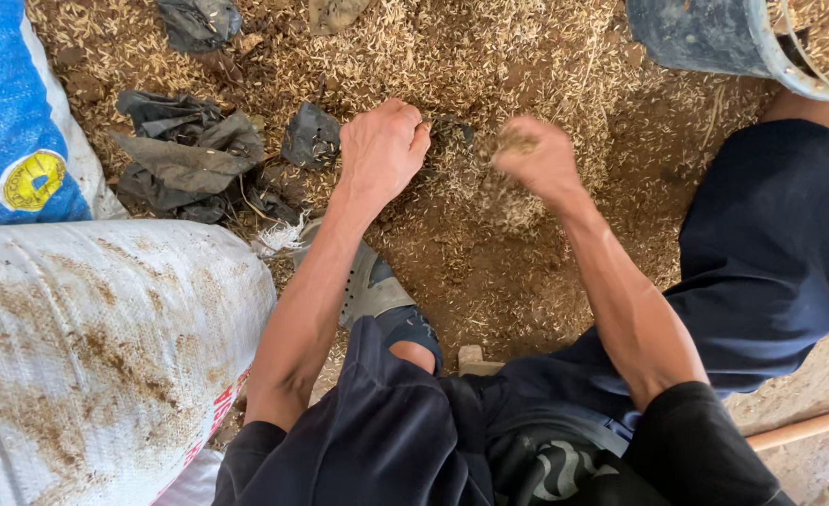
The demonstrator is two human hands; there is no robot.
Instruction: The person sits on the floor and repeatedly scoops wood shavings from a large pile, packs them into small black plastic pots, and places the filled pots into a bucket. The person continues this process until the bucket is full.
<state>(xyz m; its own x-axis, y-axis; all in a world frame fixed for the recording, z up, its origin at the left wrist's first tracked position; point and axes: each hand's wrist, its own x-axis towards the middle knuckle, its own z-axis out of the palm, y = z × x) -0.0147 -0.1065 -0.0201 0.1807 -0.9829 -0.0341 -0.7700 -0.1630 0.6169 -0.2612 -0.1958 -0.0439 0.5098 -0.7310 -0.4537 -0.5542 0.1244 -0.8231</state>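
- Head view looks straight down on our two bare arms reaching to a dirt floor [527, 281] strewn with husked grain [452, 56].
- Our right hand [538, 161] is lifted just off the ground, fingers curled together around a small clump of the grain, some of it showing above the fist; the blur makes it hard to tell how tight the hold is.
- Our left hand [382, 150] rests knuckles-up on the grain layer with fingers bent under, as if raking; whether anything is caught beneath them we cannot tell.
- We judge the low crouch, with dark trousers [761, 253] folded at the knee and a grey shoe [370, 286] planted between the arms, lets both hands reach the floor.
- A grey bucket [714, 37] sits near the right hand at the top right edge, tilted toward us with grain inside.
- Two woven sacks lie at left: a stained white sack [96, 356] just beside the left arm and a blue-and-white sack [12, 103] behind it.
- Crumpled dark plastic scraps [185, 155] lie on the grain near the left hand.
- A wooden pole [808, 428] crosses the lower right corner.
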